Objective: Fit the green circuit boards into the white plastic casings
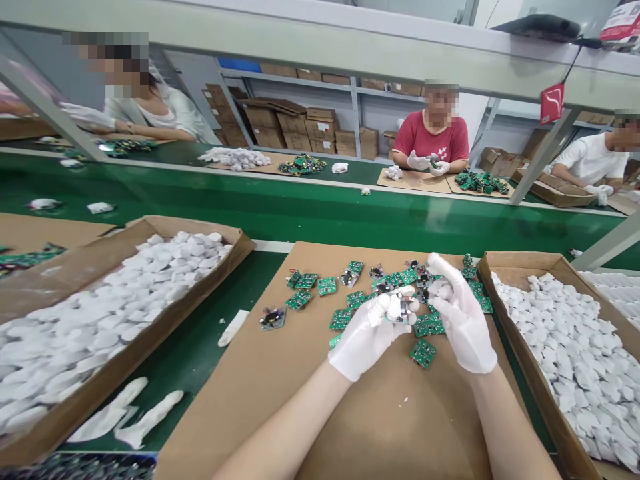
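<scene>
My left hand (363, 333), in a white glove, is closed on a small circuit board assembly (401, 308) with white and dark parts showing between the fingertips. Just to its right, my right hand (463, 327), also gloved, has its thumb and fingers curled around a small white plastic piece (441, 291). The two hands are apart, over a brown cardboard sheet (280, 393). Several green circuit boards (423, 353) lie scattered under and beyond them, some partly covered by the hands.
Cardboard trays full of small white pieces flank the sheet, one at left (115, 293) and one at right (575, 333). White gloves (150, 417) lie on the green surface. Beyond a green conveyor belt (240, 210), people sit handling boards. A metal beam (320, 33) crosses overhead.
</scene>
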Demonstrator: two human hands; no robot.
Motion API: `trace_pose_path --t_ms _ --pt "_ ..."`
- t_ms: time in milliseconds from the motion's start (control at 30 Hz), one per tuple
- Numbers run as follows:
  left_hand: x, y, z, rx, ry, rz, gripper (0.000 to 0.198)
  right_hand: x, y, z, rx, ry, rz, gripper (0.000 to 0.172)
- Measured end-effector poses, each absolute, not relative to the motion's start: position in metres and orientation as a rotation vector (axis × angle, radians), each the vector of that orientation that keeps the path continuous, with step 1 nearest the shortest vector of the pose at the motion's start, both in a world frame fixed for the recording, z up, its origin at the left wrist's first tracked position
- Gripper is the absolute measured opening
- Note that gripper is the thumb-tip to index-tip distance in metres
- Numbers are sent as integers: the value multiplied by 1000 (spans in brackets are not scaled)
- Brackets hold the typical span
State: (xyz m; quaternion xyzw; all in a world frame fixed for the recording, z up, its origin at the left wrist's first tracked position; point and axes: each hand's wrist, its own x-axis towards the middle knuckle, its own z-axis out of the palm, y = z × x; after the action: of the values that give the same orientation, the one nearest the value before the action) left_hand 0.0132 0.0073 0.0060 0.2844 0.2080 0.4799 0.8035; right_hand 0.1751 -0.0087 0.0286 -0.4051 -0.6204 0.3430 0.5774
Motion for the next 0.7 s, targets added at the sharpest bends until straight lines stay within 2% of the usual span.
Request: trace_pose_path --t_ms 200,367,433,600,700 --pt "13 8 2 592 425 1073 38 167 -11 33 -965 -1242 812 53" --pt "14 9 -1 615 388 1104 39 165 -12 31 -907 -1343 632 28" --pt "15 8 -3 632 369 1114 37 165 -11 31 -851 -1448 603 24" --pt "16 7 -6 623 350 1110 36 167 -13 34 -813 -1515 730 25" --pt "16 7 -4 597 342 1154 38 168 -16 32 -895 -1508 721 34"
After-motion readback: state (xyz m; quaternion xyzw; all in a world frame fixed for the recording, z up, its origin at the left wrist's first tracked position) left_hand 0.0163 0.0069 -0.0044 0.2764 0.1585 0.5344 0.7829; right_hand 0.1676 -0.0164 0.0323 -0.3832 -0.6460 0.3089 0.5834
